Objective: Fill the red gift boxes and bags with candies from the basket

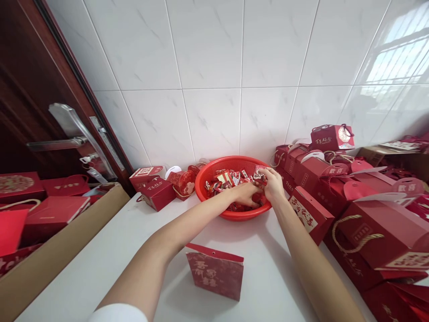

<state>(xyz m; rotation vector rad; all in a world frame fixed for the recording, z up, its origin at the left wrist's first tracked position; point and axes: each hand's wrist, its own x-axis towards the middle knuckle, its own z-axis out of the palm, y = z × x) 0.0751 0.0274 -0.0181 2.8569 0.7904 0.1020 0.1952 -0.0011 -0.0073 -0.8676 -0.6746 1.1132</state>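
A round red plastic basket [211,175] holds many small wrapped candies [228,179], mostly red. My left hand [247,194] reaches down into its right side. The fingers are bent around red-wrapped candy there, and their tips are partly hidden. At the basket's right rim, my right hand [273,182] pinches a small red packet [259,174] with white print between thumb and fingers. In front of the basket, near my left forearm, a flat-sided red gift box [216,273] with pale lettering stands upright on the white table [264,277].
Red gift boxes [385,223] with rope handles are piled along the right. Several smaller boxes [157,193] stand left of the basket. A cardboard carton [67,243] of red boxes sits by the door [20,89] at left. A tiled wall [211,120] rises behind the basket.
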